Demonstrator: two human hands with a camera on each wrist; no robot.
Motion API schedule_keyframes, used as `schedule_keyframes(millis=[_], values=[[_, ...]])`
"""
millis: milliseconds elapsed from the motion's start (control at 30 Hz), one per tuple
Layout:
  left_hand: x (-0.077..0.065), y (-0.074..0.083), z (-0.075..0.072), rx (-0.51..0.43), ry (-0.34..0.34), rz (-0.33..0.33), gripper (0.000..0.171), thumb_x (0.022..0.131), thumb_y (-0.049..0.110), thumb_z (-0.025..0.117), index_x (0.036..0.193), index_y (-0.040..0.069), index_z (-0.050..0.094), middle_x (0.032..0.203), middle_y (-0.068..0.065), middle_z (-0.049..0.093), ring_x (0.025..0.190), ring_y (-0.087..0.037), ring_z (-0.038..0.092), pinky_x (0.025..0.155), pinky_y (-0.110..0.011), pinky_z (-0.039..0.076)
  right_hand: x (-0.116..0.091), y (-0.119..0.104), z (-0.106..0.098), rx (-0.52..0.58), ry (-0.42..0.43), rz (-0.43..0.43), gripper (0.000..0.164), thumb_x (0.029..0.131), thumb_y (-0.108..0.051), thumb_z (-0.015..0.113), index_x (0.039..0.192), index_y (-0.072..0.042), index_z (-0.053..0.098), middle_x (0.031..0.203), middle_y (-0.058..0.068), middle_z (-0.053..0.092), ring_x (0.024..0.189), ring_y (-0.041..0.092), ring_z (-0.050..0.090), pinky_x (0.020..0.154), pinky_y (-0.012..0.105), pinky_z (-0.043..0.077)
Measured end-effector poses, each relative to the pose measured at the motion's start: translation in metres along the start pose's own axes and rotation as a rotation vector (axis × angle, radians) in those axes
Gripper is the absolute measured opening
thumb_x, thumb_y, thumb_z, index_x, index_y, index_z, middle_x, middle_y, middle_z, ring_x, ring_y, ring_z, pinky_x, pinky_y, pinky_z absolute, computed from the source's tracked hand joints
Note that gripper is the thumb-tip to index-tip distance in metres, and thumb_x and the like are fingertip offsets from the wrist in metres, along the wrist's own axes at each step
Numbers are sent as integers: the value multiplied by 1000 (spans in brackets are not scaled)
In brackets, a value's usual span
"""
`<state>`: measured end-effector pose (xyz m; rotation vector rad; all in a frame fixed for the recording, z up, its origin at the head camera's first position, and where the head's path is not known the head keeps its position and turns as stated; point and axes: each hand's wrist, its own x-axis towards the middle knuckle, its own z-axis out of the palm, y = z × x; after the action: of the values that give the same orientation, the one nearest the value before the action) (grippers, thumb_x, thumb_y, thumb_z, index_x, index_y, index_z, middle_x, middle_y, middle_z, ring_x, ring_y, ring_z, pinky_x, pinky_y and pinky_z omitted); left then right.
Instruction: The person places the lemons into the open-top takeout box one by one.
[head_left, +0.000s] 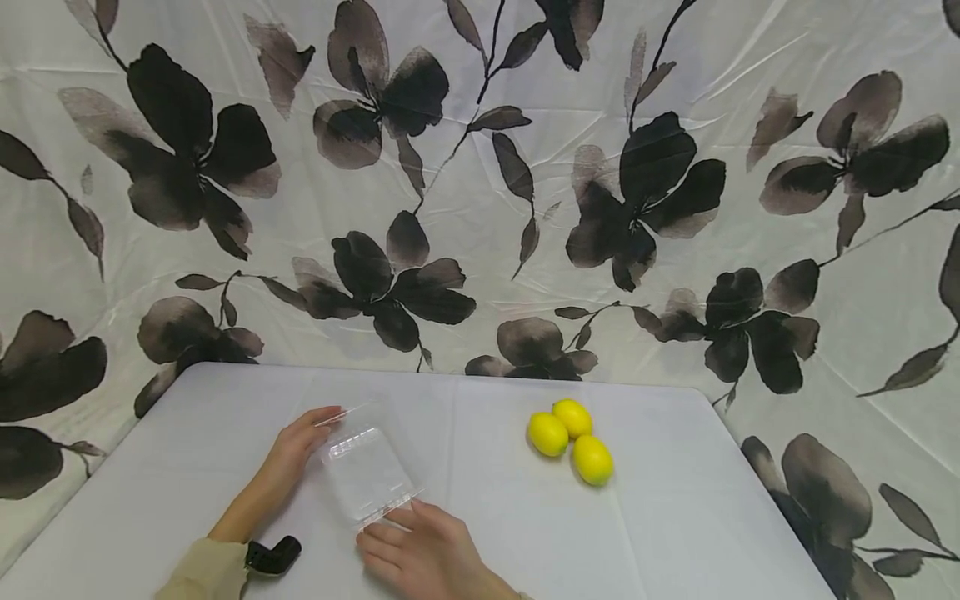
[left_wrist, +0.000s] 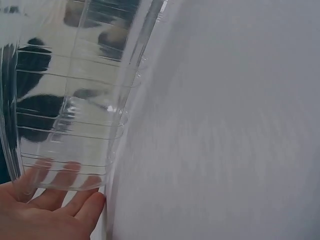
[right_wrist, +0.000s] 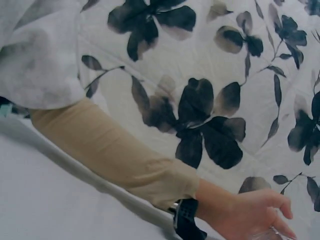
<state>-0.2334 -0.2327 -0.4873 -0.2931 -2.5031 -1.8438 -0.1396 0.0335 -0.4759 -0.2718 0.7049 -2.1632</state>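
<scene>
A clear plastic container [head_left: 370, 473] lies between my two hands over the left part of the table. My left hand [head_left: 303, 437] holds its far left corner. In the left wrist view, fingers of the left hand [left_wrist: 62, 205] show through the ribbed clear plastic container [left_wrist: 70, 115]. At the near edge my right hand [head_left: 423, 542] grips it, several fingers along the rim. The right wrist view catches my left hand [right_wrist: 250, 215] with a sliver of clear plastic container [right_wrist: 270, 234] by its fingers. No contents are visible inside.
Three yellow lemons [head_left: 572, 442] sit close together on the right half of the white table [head_left: 495, 533]. A floral cloth [head_left: 480, 192] hangs behind the table. A black wrist device [head_left: 273, 557] is on the left arm, by the beige sleeve [head_left: 206, 571].
</scene>
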Motion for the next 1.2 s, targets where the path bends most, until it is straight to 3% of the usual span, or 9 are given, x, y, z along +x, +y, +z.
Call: schedule_keyframes(millis=[233,467,733,800,933,1067,1200], values=[[16,3,27,-11,-36,8,44,104,22,44,141,1,50,146,-16,49,138,-35,39,104,-19,32,-20,-6,-5,-18,-29,28,87,102,-43,37,148,18,-5,157,38,-3,148,44,6,122,42,12],[37,8,53,-16,-108,8,40,101,20,51,136,4,57,143,-8,55,137,-27,42,113,-47,28,-37,-13,-8,87,7,79,92,102,-46,40,148,19,-6,158,36,-5,150,41,4,122,39,14],[57,8,79,-256,-244,-16,47,100,9,41,146,-2,38,132,-22,60,127,-32,53,110,-46,35,-41,-18,-15,88,7,57,91,103,-45,36,146,20,-11,157,37,-7,150,41,2,122,39,12],[59,5,85,-269,-243,-26,51,99,7,41,149,1,33,133,-19,60,128,-30,53,110,-46,31,-41,-20,-16,88,11,58,92,103,-46,36,146,20,-11,157,37,-7,150,41,2,122,39,12],[57,0,94,-291,-224,15,68,90,-3,39,154,3,20,140,-21,54,134,-36,46,109,-47,25,-41,-24,-18,78,21,57,92,103,-47,34,146,21,-10,156,39,-6,149,42,2,122,41,12],[54,1,102,-250,-197,63,73,89,-8,36,156,2,10,144,-27,47,137,-44,38,105,-45,27,-42,-28,-21,69,41,71,93,103,-47,35,145,22,-10,157,39,-2,149,42,6,122,41,14],[51,4,107,-193,-176,55,77,88,-10,35,157,4,4,149,-26,41,140,-45,33,112,-55,24,-43,-34,-25,46,60,59,92,103,-48,35,146,22,-7,157,39,4,149,42,11,121,41,16]])
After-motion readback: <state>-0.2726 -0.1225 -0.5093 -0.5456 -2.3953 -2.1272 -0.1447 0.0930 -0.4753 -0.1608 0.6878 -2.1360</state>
